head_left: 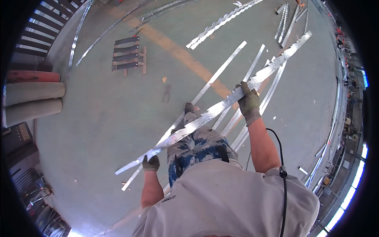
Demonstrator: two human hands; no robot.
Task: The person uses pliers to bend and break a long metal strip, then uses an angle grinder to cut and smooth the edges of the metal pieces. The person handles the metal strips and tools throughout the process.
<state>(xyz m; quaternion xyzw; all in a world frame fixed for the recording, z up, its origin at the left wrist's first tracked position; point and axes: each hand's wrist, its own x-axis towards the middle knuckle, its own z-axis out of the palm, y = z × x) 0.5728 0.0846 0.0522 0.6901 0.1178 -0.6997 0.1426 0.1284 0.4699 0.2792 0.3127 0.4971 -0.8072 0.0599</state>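
Note:
A long silvery metal strip (213,111) with a crinkled, jagged foil-like surface slants across my body, from low left to high right. My right hand (248,102), in a dark olive work glove, is closed round it right of the middle. Near its lower left end my left hand (151,163), gloved too, grips its near edge; some of those fingers are hidden. Beneath it, several plain, flat metal strips (225,68) lie on the green floor, roughly side by side. One passes by my shoe (189,108).
Pliers (167,93) lie on the floor ahead, near a low wooden stool (127,55) with dark slats. Further jagged strips (223,23) lie at the far side. Large rolls (35,94) stand at the left. A black cord (284,197) hangs by my right shoulder.

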